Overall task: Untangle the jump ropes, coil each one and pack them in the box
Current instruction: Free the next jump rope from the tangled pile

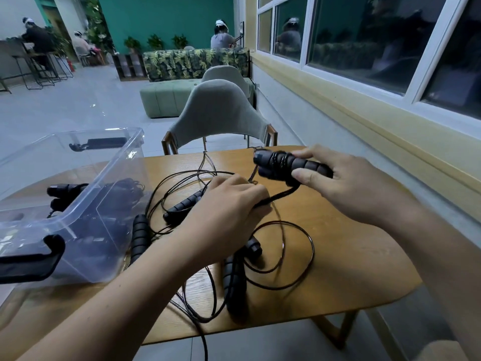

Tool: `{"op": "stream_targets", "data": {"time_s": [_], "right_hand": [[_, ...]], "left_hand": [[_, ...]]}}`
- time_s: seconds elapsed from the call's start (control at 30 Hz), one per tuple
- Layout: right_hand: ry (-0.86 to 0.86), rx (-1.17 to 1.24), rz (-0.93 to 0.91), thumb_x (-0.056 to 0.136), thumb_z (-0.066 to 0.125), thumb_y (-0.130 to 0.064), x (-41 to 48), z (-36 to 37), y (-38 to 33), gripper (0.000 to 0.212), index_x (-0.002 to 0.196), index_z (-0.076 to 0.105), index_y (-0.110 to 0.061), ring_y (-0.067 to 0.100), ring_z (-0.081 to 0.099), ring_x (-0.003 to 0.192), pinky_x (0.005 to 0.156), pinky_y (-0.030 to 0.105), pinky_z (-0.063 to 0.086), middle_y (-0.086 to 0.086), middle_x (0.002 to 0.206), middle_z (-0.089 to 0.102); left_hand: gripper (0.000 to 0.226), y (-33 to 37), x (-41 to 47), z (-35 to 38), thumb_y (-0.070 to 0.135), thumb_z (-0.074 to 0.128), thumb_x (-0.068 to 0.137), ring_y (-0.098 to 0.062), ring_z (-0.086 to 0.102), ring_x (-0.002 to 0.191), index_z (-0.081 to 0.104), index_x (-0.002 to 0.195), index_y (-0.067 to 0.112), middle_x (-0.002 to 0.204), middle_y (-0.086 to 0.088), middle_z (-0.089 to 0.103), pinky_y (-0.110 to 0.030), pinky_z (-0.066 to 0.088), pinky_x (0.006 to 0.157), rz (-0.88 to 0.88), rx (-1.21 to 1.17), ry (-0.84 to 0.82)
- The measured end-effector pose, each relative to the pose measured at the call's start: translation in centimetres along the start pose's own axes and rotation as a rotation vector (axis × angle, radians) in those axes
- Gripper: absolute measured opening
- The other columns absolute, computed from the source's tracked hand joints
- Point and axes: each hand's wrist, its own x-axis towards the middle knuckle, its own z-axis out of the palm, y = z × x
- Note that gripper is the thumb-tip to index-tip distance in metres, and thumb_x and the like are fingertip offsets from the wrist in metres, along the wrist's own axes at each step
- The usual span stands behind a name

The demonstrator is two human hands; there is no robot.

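Observation:
My right hand (343, 183) grips a pair of black foam jump rope handles (283, 162) with cord wound round them, held above the wooden table (351, 246). My left hand (229, 204) grips the bundled black cord (283, 195) that hangs from those handles. Beneath both hands, loose black cords (296, 256) loop in a tangle across the table with other foam handles (235, 285) among them. A clear plastic box (86, 183) stands at the left, with a coiled black rope (122, 190) seen through its wall.
Two more black handles (65, 190) lie behind the box at the left. A grey chair (218, 113) stands at the table's far side. A window wall runs along the right. People sit far off in the room.

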Motion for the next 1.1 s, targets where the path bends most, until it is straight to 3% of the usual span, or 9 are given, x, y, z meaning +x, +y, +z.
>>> {"op": "stream_targets", "data": {"time_s": [0.1,0.2,0.37,0.6,0.73,0.87,0.97,1.03,1.1], "right_hand": [[-0.131,-0.066,0.002,0.102,0.062,-0.054,0.0,0.2,-0.1,0.033,0.134,0.065,-0.056,-0.003,0.061,0.104,0.08,0.017,0.044,-0.026,0.116,0.07],[-0.283,-0.086,0.021,0.102,0.062,-0.054,0.1,0.1,-0.5,0.029,0.13,0.068,-0.058,-0.013,0.061,0.079,0.065,0.009,0.043,-0.03,0.091,0.071],[-0.531,0.061,0.033,0.104,0.061,-0.049,-0.1,-1.6,-0.9,0.021,0.117,0.078,-0.048,0.016,0.061,0.058,0.059,0.025,0.048,-0.004,0.081,0.078],[-0.832,0.331,0.018,0.107,0.061,-0.04,-0.5,-3.3,-1.4,0.028,0.122,0.08,-0.027,0.022,0.06,0.061,0.055,0.032,0.043,0.016,0.089,0.078],[-0.864,0.493,-0.057,0.105,0.056,-0.04,-0.7,-3.3,-1.4,0.038,0.13,0.075,-0.019,0.038,0.057,0.064,0.052,0.031,0.042,0.022,0.094,0.076],[-0.852,0.679,-0.084,0.107,0.052,-0.037,-0.8,-2.7,-0.9,0.044,0.131,0.071,-0.006,0.058,0.059,0.075,0.051,0.029,0.047,0.027,0.099,0.074],[-0.845,0.783,-0.117,0.106,0.056,-0.046,-0.8,-2.1,-1.0,0.046,0.126,0.073,-0.008,0.053,0.056,0.07,0.05,0.03,0.044,0.031,0.101,0.072],[-0.826,0.856,-0.13,0.102,0.061,-0.054,-0.8,-1.7,-1.1,0.052,0.125,0.073,-0.009,0.056,0.052,0.068,0.05,0.03,0.042,0.036,0.104,0.069],[-0.785,0.962,-0.135,0.101,0.064,-0.054,-0.8,-1.2,-1.1,0.054,0.123,0.071,-0.005,0.042,0.056,0.062,0.052,0.026,0.046,0.039,0.105,0.067]], "left_hand": [[0.012,-0.5,-0.1,-0.1,0.037,0.056,0.101,-0.015,0.056,0.107,0.065,0.1,0.029,0.096,0.018,0.067,-0.04,0.038,0.098,0.011,0.033,0.061],[0.015,-0.7,-0.1,-0.3,0.041,0.058,0.1,-0.012,0.057,0.106,0.069,0.098,0.032,0.093,0.02,0.068,-0.041,0.037,0.101,0.04,0.094,0.087],[0.03,-0.6,0.2,-1.6,0.055,0.054,0.1,-0.014,0.058,0.105,0.074,0.093,0.033,0.085,0.02,0.068,-0.049,0.039,0.104,0.069,0.204,0.137],[0.028,-0.7,0.6,-1.7,0.052,0.049,0.104,-0.017,0.057,0.11,0.068,0.099,0.033,0.088,0.018,0.067,-0.047,0.036,0.107,0.112,0.285,0.108],[0.029,-0.5,1.0,-0.9,0.047,0.043,0.106,-0.02,0.057,0.107,0.06,0.099,0.025,0.092,0.016,0.067,-0.048,0.037,0.104,0.087,0.25,0.101],[0.019,-0.3,1.0,-0.2,0.046,0.06,0.093,-0.013,0.05,0.111,0.05,0.098,0.03,0.095,0.018,0.063,-0.036,0.03,0.099,0.076,0.128,0.028],[0.016,-0.4,1.3,0.3,0.052,0.045,0.087,-0.007,0.035,0.109,0.048,0.096,0.039,0.106,0.017,0.054,-0.022,0.025,0.097,-0.096,0.021,-0.109],[0.015,0.1,1.1,0.7,0.041,0.051,0.1,-0.008,0.036,0.108,0.045,0.087,0.038,0.099,0.016,0.045,-0.023,0.032,0.099,-0.223,-0.051,-0.196],[0.037,0.7,0.9,0.8,0.019,0.053,0.106,-0.004,0.045,0.088,0.037,0.077,0.035,0.083,0.018,0.041,-0.018,0.035,0.077,-0.101,0.072,-0.154]]}}
